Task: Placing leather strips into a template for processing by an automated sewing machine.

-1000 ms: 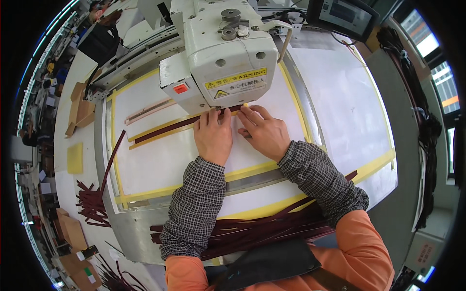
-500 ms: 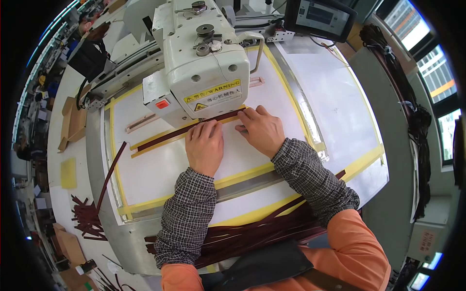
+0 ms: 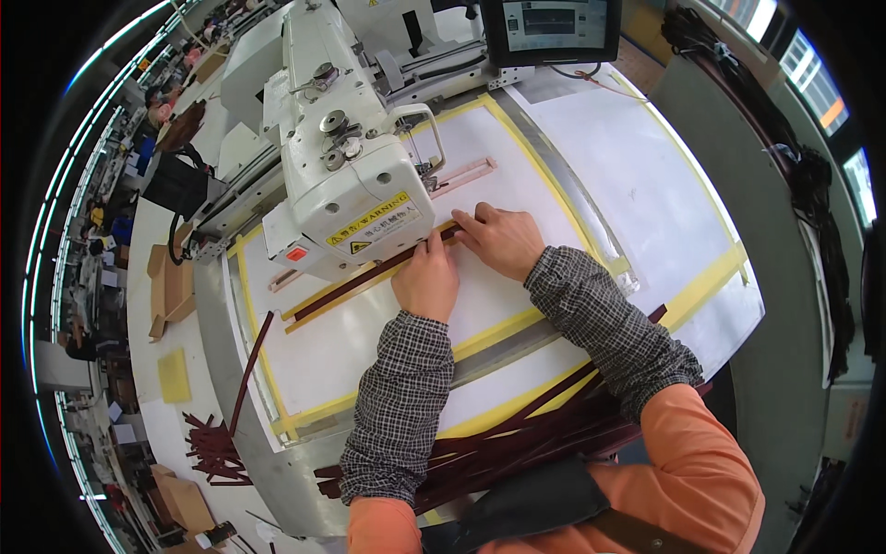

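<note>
A long dark maroon strip (image 3: 361, 283) lies slantwise between two yellow guide edges on a white sheet. It runs along the front of a white industrial sewing machine head (image 3: 358, 212). My left hand (image 3: 426, 283) is closed, its fingertips pressed together on the strip just in front of the machine head. Close beside it, my right hand (image 3: 504, 242) pinches the strip near its right end, thumb and bent fingers on it. The hands hide that part of the strip, and the needle area is out of sight.
A pile of maroon strips (image 3: 517, 457) lies along the near edge by my body. More short strips (image 3: 214, 450) are heaped at the left, near a yellow pad (image 3: 173, 376) and an open cardboard box (image 3: 172, 291). A control screen (image 3: 551, 30) stands at the back.
My left hand has slid right along the strip and is now nearer my right hand, which stays by the strip's right end. The whole view has shifted and tilted.
</note>
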A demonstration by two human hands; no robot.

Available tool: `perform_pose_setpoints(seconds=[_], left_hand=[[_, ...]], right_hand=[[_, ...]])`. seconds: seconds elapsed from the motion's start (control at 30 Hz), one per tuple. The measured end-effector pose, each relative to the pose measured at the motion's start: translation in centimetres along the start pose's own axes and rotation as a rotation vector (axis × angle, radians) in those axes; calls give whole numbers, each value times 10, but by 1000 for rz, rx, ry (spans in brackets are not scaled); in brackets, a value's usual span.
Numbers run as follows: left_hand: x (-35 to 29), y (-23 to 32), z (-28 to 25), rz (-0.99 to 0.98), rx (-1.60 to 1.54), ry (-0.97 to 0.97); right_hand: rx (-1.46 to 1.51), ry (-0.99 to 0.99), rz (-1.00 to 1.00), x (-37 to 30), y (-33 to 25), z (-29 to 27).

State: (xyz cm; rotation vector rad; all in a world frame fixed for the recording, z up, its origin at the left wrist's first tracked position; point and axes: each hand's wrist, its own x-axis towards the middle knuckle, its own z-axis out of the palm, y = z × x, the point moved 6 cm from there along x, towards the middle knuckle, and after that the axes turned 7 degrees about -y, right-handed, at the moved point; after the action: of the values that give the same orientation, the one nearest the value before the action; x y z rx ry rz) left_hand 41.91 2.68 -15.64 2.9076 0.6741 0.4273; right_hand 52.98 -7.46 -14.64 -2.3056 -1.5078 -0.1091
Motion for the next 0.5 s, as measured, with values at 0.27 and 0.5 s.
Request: perform_pose_setpoints(seconds=[0.27,0.5], left_hand=[[1,-8,9,-116,-68,56],[-8,-24,1,-125,-147,27]], right_hand=[[6,-54,37,6,-1,15],[195,72,287,1,23,-3]])
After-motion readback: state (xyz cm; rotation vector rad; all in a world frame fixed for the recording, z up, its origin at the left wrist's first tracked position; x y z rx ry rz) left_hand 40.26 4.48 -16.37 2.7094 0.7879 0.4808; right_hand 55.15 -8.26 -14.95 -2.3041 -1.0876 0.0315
